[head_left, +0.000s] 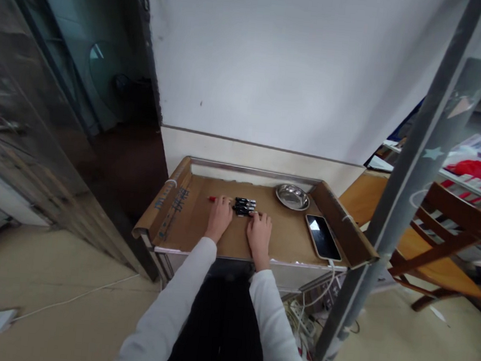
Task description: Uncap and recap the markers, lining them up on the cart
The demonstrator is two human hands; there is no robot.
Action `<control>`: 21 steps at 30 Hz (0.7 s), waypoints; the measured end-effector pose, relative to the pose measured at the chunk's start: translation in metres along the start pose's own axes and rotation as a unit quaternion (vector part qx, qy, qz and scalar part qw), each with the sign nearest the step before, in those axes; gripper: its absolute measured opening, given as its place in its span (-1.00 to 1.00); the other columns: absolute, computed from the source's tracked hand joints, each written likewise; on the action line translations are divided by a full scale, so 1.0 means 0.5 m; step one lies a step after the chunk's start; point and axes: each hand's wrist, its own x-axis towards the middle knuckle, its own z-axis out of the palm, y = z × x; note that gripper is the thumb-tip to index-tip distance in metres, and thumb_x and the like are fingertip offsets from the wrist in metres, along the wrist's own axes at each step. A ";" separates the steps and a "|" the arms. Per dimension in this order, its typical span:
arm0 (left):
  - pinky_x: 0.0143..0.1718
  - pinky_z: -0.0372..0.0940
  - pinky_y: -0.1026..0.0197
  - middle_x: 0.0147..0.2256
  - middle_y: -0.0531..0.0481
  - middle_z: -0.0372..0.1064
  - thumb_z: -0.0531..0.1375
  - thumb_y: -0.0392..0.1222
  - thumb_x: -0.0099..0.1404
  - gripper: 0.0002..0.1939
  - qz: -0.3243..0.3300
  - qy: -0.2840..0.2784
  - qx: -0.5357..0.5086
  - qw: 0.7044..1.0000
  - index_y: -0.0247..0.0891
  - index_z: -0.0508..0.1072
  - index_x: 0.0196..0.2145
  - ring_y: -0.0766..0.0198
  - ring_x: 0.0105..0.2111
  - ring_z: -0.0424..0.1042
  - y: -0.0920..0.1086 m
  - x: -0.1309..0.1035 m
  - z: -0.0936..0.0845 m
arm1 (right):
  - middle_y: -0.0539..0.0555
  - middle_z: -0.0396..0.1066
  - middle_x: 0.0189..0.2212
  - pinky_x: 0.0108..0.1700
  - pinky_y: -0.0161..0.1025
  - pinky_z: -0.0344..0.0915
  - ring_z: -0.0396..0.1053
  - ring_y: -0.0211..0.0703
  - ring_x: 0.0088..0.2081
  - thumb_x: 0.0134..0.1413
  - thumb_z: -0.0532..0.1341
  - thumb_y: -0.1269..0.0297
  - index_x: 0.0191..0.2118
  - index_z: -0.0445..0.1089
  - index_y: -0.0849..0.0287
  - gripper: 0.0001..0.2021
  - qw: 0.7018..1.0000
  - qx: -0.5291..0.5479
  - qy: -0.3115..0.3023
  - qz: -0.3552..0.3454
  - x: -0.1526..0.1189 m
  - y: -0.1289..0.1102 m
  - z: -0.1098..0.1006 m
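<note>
Several black markers (245, 203) lie side by side on the cardboard-covered table (193, 227), between my two hands. My left hand (220, 218) rests at their left, its fingers curled over a marker whose red end (212, 199) sticks out to the left. My right hand (260, 233) is at the lower right of the group, fingertips bent down by the right end of the nearest black marker. Whether its fingers grip that marker is too small to tell.
A round metal dish (292, 197) stands at the back right of the table, and a phone (323, 237) with a white cable lies at the right. Cardboard flaps line both sides. A grey pole (402, 179) and a wooden chair (439, 239) are further right.
</note>
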 end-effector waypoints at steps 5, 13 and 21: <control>-0.05 0.21 0.14 -0.27 -0.03 0.30 0.00 -0.37 0.24 -0.82 0.139 -0.110 -0.076 0.981 -0.21 0.36 -0.28 0.21 -0.17 0.29 0.010 -0.013 -0.004 | 0.18 0.29 -0.25 -0.14 -0.19 0.05 0.15 -0.06 -0.18 0.10 0.00 0.42 -0.17 0.32 0.21 -0.78 1.000 -0.004 0.004 0.001 0.000 0.002 0.008; 0.06 0.13 0.07 -0.24 -0.03 0.32 0.04 -0.35 0.24 -0.83 0.132 -0.111 -0.087 0.981 -0.22 0.37 -0.23 0.22 -0.15 0.30 0.002 -0.015 0.000 | 0.19 0.30 -0.24 -0.16 -0.19 0.05 0.16 -0.04 -0.17 0.13 0.00 0.39 -0.17 0.31 0.22 -0.80 1.000 -0.010 0.001 0.000 0.000 0.002 0.009; -0.02 0.21 0.11 -0.23 -0.04 0.31 0.03 -0.34 0.26 -0.82 0.109 -0.121 -0.115 0.980 -0.23 0.37 -0.21 0.23 -0.17 0.32 -0.001 -0.018 0.003 | 0.17 0.31 -0.25 -0.18 -0.19 0.03 0.17 -0.05 -0.19 0.19 -0.02 0.31 -0.18 0.33 0.17 -0.79 1.000 -0.017 -0.010 -0.001 -0.002 0.000 0.001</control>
